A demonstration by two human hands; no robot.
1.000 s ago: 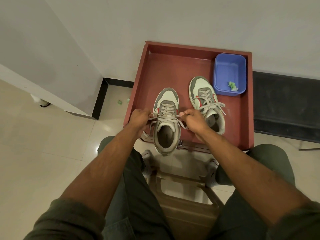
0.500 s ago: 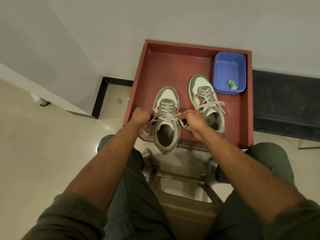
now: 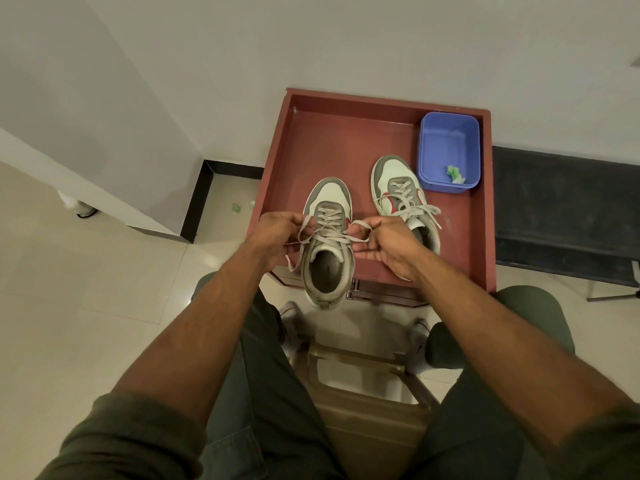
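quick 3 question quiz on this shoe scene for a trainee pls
1. True or false: the left hand and right hand both pinch the laces of the nearer shoe.
2. Where is the blue tub? A) in the far right corner of the red tray; B) on the floor; C) inside a shoe.
3. Fill in: the nearer shoe's heel overhangs the tray's ___ edge.
Key: 1 true; 2 A; 3 near.

Near shoe grey, white (red accents); laces pale grey; tray red-brown; tub blue
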